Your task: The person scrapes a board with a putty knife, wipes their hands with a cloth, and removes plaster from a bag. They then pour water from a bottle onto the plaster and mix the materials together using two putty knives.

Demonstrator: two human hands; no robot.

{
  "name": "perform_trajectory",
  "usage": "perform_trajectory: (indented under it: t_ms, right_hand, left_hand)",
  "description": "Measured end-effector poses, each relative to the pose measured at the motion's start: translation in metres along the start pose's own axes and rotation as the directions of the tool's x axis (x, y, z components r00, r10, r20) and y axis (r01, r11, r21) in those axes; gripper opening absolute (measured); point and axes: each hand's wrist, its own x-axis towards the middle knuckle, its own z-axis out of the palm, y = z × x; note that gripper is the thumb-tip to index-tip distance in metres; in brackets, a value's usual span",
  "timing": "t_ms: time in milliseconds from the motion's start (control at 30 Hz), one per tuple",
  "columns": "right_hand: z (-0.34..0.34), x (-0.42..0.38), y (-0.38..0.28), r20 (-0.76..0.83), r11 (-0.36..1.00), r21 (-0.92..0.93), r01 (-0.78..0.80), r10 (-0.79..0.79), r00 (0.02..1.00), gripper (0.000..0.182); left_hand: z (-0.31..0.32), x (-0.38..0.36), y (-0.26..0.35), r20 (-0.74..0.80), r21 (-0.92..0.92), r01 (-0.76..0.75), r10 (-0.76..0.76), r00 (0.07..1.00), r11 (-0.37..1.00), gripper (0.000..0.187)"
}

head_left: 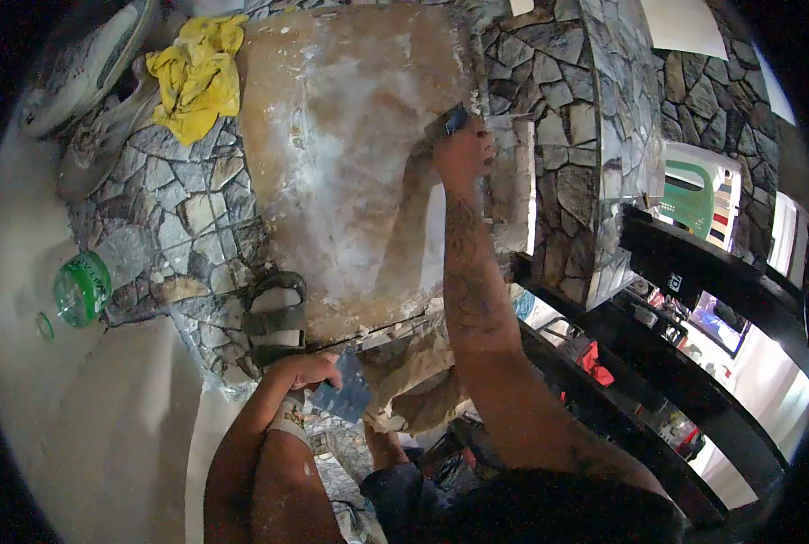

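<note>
A brown board smeared with white filler lies in front of me, framed by stone-patterned tiles. My right hand reaches to its upper right edge, fingers closed round a small dark scraper whose end meets the surface. Low down, beside the board's near edge, my left hand grips a wide blue-grey putty knife. That blade is smudged with whitish residue and points away from the board. A dark sandal sits just above the left hand.
Crumpled yellow cloth and worn shoes lie at upper left. A green-labelled plastic bottle rests on its side by the wall. Torn brown paper hangs below the board. Black railing bars stand right, above a lower area with a green chair.
</note>
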Motion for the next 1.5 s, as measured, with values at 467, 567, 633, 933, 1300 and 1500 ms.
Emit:
perform_trajectory:
  t_ms: [467,567,633,933,1300,1500]
  right_hand:
    - [-0.001,-0.135,0.024,0.048,0.961,-0.088,0.261,-0.257,0.965,0.059]
    - [-0.011,-0.073,0.047,0.004,0.978,-0.146,0.147,-0.148,0.989,0.054]
    - [-0.033,-0.078,0.054,-0.013,0.981,-0.064,0.183,-0.184,0.983,0.055]
    - [-0.018,-0.213,0.05,0.161,0.778,0.128,0.616,-0.629,0.761,0.061]
    - [-0.059,-0.123,0.111,0.577,0.636,0.714,-0.292,-0.299,0.76,0.05]
    - [-0.023,-0.137,0.112,0.749,0.145,0.645,-0.75,-0.312,0.584,0.04]
  left_hand:
    - [0.005,-0.031,0.037,-0.061,0.146,0.071,-0.062,0.996,0.987,0.033]
    - [0.004,-0.021,0.017,-0.055,0.05,0.098,-0.095,0.994,0.994,0.037]
    - [-0.001,-0.014,0.01,-0.055,0.096,0.125,-0.12,0.991,0.988,0.039]
    - [-0.01,0.017,-0.013,0.003,0.27,0.113,-0.119,0.993,0.956,0.047]
    - [0.007,-0.027,0.03,0.031,0.016,-0.194,0.194,0.981,0.981,0.048]
    - [0.006,-0.013,0.015,-0.028,0.074,-0.275,0.278,0.96,0.958,0.045]
